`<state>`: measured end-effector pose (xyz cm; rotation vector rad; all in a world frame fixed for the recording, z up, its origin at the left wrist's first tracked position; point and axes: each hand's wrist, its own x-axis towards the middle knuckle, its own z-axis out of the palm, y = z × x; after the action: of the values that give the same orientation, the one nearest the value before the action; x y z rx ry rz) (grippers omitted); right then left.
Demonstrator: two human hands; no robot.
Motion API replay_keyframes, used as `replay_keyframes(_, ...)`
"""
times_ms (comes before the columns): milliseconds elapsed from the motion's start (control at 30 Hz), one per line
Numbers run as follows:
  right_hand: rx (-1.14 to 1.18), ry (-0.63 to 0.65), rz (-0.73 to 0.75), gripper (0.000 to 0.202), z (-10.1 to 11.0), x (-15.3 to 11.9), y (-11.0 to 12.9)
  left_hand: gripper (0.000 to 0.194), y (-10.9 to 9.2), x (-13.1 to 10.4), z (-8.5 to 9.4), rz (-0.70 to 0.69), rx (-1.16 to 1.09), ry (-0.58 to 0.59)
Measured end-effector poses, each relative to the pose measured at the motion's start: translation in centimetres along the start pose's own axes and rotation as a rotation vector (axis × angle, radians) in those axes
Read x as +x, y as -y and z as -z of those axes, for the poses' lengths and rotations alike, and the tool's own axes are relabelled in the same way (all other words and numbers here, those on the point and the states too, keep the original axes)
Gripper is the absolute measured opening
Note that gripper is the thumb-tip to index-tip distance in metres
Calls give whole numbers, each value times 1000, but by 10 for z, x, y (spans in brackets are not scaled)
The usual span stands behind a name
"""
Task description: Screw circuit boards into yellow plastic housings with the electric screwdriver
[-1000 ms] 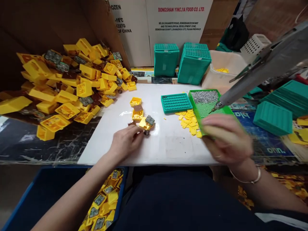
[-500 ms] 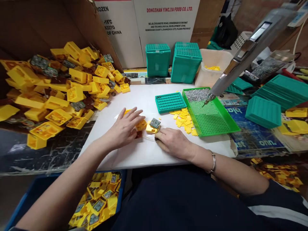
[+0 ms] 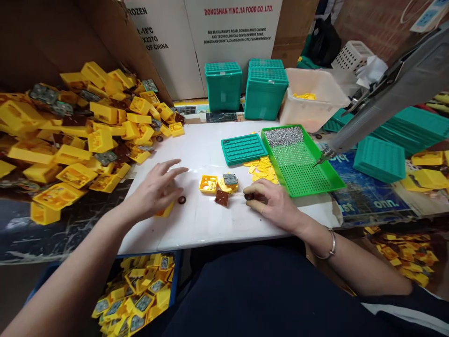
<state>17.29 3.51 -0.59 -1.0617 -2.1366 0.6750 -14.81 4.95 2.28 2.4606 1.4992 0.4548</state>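
My right hand [image 3: 275, 202] pinches a small dark round part [image 3: 249, 196] between thumb and fingertips. Thin pale wires run from it toward a brown circuit board [image 3: 221, 198] lying on the white work surface [image 3: 206, 229]. Beside that board are an open yellow housing [image 3: 208, 183] and a second yellow piece with a grey-green circuit board [image 3: 230, 179] on top. To the left, my left hand [image 3: 154, 192] is open, its fingers spread, above a yellow block [image 3: 164, 210] that it partly hides. Another small dark disc [image 3: 181, 200] sits just right of its fingers.
A green tray [image 3: 315, 185] of screws stands right, near flat yellow pieces [image 3: 263, 169] and a teal ridged plate [image 3: 243, 149]. A grey screwdriver [image 3: 372, 110] hangs over the tray. Yellow housings [image 3: 101, 140] are heaped left; a blue bin [image 3: 175, 276] sits below.
My left hand has moved left, away from the middle parts, and the yellow block now shows under it. My right hand has shifted right with the dark round part, leaving the brown board uncovered.
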Motion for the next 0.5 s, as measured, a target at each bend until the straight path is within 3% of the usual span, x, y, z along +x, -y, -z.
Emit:
replay_keyframes(133,10,22,-46,18,-1,-1,-1,52,-27,11,-16,-125,-148,83)
replay_keyframes(233,-58,-71,7,14,2,0,-4,42,-36,23,-26,-137,-130,118)
replay_keyframes(400,-239,-178,193,7,8,6,-7,40,-48,22,-15,-32,-30,64)
replay_keyframes(500,-267,-211,230,6,11,15,-5,38,-59,11,-8,5,27,108)
